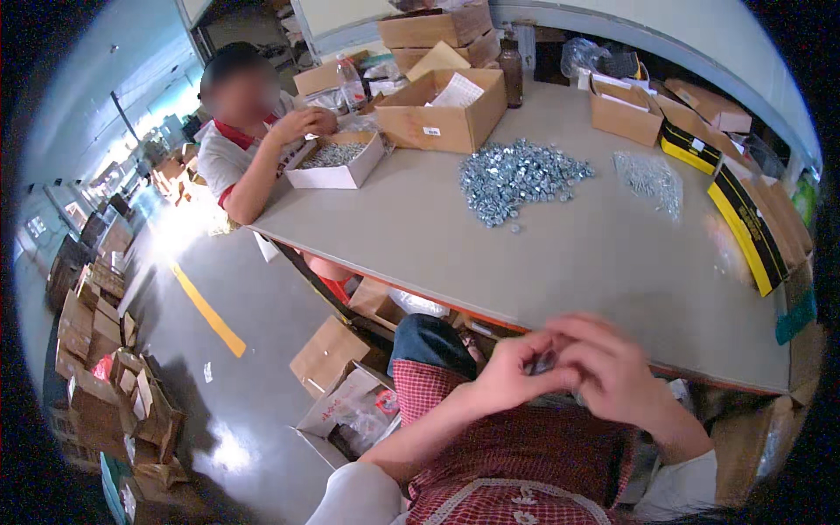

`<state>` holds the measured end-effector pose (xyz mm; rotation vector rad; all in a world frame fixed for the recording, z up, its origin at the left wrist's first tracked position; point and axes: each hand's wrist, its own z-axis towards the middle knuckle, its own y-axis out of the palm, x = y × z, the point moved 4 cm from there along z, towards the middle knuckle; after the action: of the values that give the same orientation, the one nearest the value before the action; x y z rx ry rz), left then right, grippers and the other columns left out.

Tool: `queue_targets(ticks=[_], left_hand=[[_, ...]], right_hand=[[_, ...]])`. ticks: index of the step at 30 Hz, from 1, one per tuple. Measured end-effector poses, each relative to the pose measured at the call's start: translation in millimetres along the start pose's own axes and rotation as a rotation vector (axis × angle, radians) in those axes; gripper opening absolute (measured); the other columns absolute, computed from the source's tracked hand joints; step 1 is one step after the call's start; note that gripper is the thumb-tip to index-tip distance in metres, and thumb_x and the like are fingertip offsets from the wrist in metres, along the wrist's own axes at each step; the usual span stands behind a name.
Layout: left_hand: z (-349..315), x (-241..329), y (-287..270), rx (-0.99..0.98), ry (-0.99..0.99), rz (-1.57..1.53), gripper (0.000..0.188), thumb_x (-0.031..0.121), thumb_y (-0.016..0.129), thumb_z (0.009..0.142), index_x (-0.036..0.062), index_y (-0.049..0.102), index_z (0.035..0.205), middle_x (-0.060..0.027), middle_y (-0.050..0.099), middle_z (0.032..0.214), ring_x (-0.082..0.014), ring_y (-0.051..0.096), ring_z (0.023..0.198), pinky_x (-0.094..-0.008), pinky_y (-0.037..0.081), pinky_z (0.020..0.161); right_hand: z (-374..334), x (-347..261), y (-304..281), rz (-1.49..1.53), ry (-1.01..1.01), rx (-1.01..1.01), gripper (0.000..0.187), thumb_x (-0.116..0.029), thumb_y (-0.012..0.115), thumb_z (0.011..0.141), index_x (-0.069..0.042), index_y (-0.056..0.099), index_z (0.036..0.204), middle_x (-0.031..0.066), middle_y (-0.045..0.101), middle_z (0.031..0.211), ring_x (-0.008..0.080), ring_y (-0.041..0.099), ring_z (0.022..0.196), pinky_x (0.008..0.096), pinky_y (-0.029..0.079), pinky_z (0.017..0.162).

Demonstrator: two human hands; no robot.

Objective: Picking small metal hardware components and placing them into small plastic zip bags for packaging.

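Observation:
My left hand (512,372) and my right hand (608,363) meet just off the near edge of the grey table (569,254), above my lap. Their fingertips pinch a small dark metal piece (544,360) between them; which hand bears it I cannot tell. Farther out on the table lies a heap of small silver nuts (518,178). To its right is a smaller pile of thin silver parts (650,178).
A seated person (249,131) at the far left end reaches into a white box of metal parts (334,162). Open cardboard boxes (446,109) stand at the back, with yellow-and-black cartons (744,223) along the right edge. More cartons (337,385) sit on the floor under the table.

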<state>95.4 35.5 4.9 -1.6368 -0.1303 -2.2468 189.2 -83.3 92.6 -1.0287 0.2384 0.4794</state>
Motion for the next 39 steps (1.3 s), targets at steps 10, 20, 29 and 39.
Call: queue_targets(ticks=[10, 20, 29, 39], left_hand=[[72, 3, -11, 0.265, 0.021, -0.062, 0.014, 0.011, 0.069, 0.09, 0.0009, 0.067, 0.101, -0.0048, 0.067, 0.083, -0.0071, 0.058, 0.073, -0.0263, 0.049, 0.067], [93, 11, -24, 0.136, 0.04, 0.191, 0.004, 0.005, 0.066, 0.086, 0.0014, 0.063, 0.086, 0.0016, 0.062, 0.076, -0.0058, 0.053, 0.07, -0.0245, 0.045, 0.062], [90, -5, -19, 0.127, -0.021, -0.389, 0.004, 0.003, 0.066, 0.083, 0.0002, 0.064, 0.081, -0.0012, 0.063, 0.074, -0.0072, 0.057, 0.07, -0.0244, 0.046, 0.063], [111, 4, -16, 0.166, -0.295, -0.664, 0.01, 0.011, 0.062, 0.089, 0.0019, 0.066, 0.091, -0.0048, 0.068, 0.087, -0.014, 0.064, 0.077, -0.0276, 0.051, 0.066]], right_hand=[[7, 57, -21, -0.058, 0.384, 0.256, 0.012, -0.007, 0.068, 0.086, -0.002, 0.063, 0.095, 0.0136, 0.067, 0.093, 0.0319, 0.066, 0.087, 0.0375, 0.052, 0.077], [15, 76, -19, 0.121, 0.485, 0.112, 0.013, -0.007, 0.067, 0.086, -0.001, 0.06, 0.095, 0.0122, 0.066, 0.088, 0.0248, 0.066, 0.081, 0.035, 0.051, 0.076], [-3, 75, -34, 0.414, 0.618, 0.034, 0.011, -0.014, 0.066, 0.088, -0.004, 0.06, 0.086, -0.0001, 0.057, 0.072, 0.0117, 0.056, 0.071, 0.0282, 0.046, 0.069], [-32, 113, -21, 1.164, 0.682, 0.269, 0.038, -0.031, 0.047, 0.102, 0.002, 0.059, 0.119, 0.0186, 0.068, 0.11, 0.0291, 0.068, 0.099, 0.0412, 0.055, 0.088]])
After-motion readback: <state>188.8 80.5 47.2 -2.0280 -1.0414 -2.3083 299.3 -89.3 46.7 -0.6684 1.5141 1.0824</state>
